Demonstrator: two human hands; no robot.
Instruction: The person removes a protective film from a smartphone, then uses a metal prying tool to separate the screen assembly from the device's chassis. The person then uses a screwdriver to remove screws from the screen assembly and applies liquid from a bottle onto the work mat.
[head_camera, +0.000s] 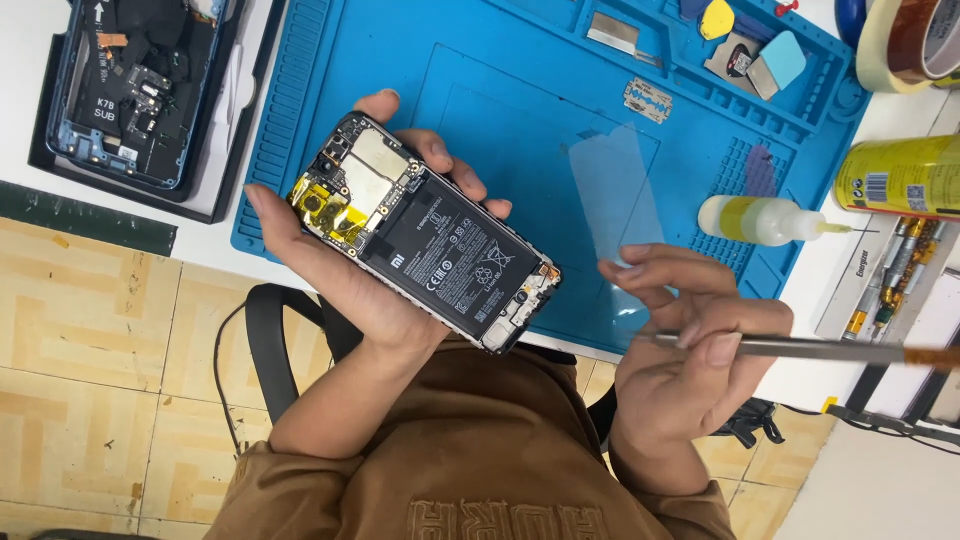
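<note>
Plainly the opened phone, its back cover off so that the black battery and the circuit boards lie bare, sits tilted in the left hand, above the near edge of the blue work mat and partly over the floor; the left grip is clasped round its edges, fingers curled over the far side, and should that clasp slacken the phone could fall past the counter to the tiles; the right hand grips a slim metal tool, pinched between thumb and fingers, its tip near the phone's lower end; a slip there might, I judge, scratch a board or pierce the battery; the small glue bottle lying on the mat's edge could roll.
</note>
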